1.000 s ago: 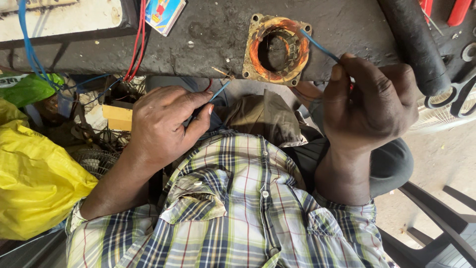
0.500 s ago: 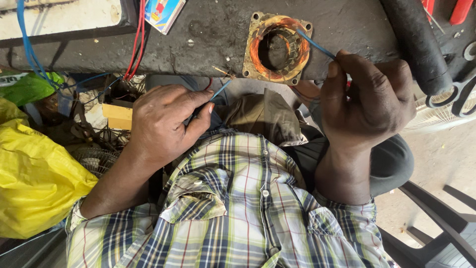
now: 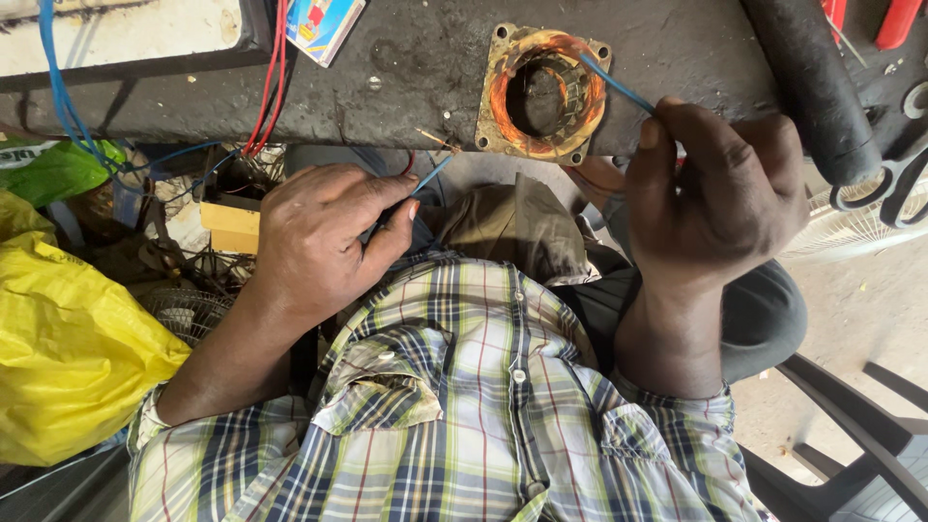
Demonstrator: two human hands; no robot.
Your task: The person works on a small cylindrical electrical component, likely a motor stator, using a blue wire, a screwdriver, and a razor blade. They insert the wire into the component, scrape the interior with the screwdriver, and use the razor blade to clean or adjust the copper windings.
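Note:
A square motor stator [image 3: 543, 94] with copper windings lies on the dark workbench [image 3: 406, 68] edge. My right hand [image 3: 715, 198] pinches a thin blue wire [image 3: 615, 83] that runs up into the stator's windings. My left hand [image 3: 324, 232] grips another blue wire [image 3: 430, 177] whose bare copper tip points toward the stator's lower left corner. Both hands sit just below the bench edge, above my checked shirt.
Red wires [image 3: 271, 77] and a blue cable [image 3: 58, 87] hang over the bench at left. A yellow bag [image 3: 68, 348] lies at far left, a green bag [image 3: 58, 169] above it. Scissors [image 3: 884, 188] and a black tube [image 3: 807, 87] lie at right; a dark chair [image 3: 851, 435] stands lower right.
My right hand has shifted slightly up and to the right along the blue wire. My left hand stays almost still.

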